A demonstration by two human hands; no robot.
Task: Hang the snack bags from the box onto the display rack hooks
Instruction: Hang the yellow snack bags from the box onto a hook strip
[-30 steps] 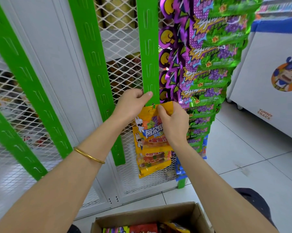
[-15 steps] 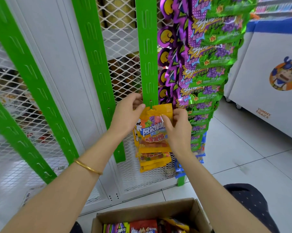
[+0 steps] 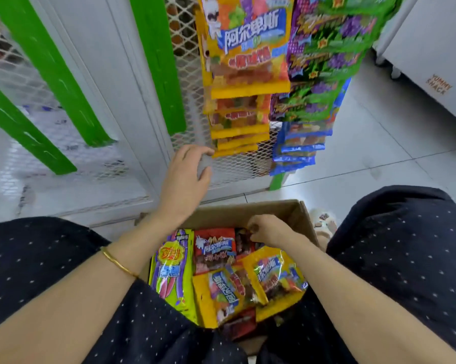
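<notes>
Cardboard box (image 3: 290,210) sits on the floor between our knees, and that's where the action is right now. Our right hand (image 3: 267,231) is down inside it at the far end, fingers (image 3: 254,227) curled over the top of a dark bag (image 3: 244,244). It looks like a pinch on its top edge, but honestly we cannot tell whether they've actually got hold of it. Just nearer us than those fingers lie the rest of the snack bags: a red bag (image 3: 213,248), a couple of yellow packs (image 3: 276,277), and a green lollipop pack (image 3: 173,269) off to their left. Our left hand (image 3: 187,177) hangs loose and empty, fingers relaxed, just below the lowest of the hung yellow bags (image 3: 247,48) on the display rack (image 3: 153,61). So we reckon this is the pick-the-next-bag step. Next up calls for a clean grip on one bag's header, a lift up past the left fingers, and a free hook to slide it onto. No hook shows from here, since the hung bags cover them.
</notes>
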